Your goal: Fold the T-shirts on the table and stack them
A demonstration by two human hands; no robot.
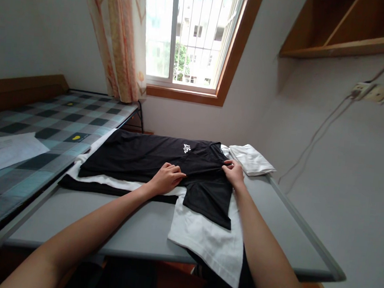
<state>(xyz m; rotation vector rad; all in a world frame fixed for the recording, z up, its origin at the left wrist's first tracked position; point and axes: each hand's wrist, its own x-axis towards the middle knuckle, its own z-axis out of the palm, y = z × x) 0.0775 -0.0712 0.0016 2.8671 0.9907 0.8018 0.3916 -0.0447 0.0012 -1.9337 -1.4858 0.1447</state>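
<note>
A black T-shirt (143,155) with a small white print lies spread on top of a stack of shirts on the grey table (143,230). My left hand (166,178) rests on its near edge with the fingers curled, pinching the cloth. My right hand (233,173) grips the fabric near the shoulder, where the black sleeve (210,200) hangs toward me. Under it lies a white T-shirt (209,243) whose sleeve droops over the table's front edge.
A folded white garment (251,159) sits at the table's far right. A bed with a checked cover (44,125) and a sheet of paper (1,150) stands on the left. Window, curtain and a wooden shelf lie beyond.
</note>
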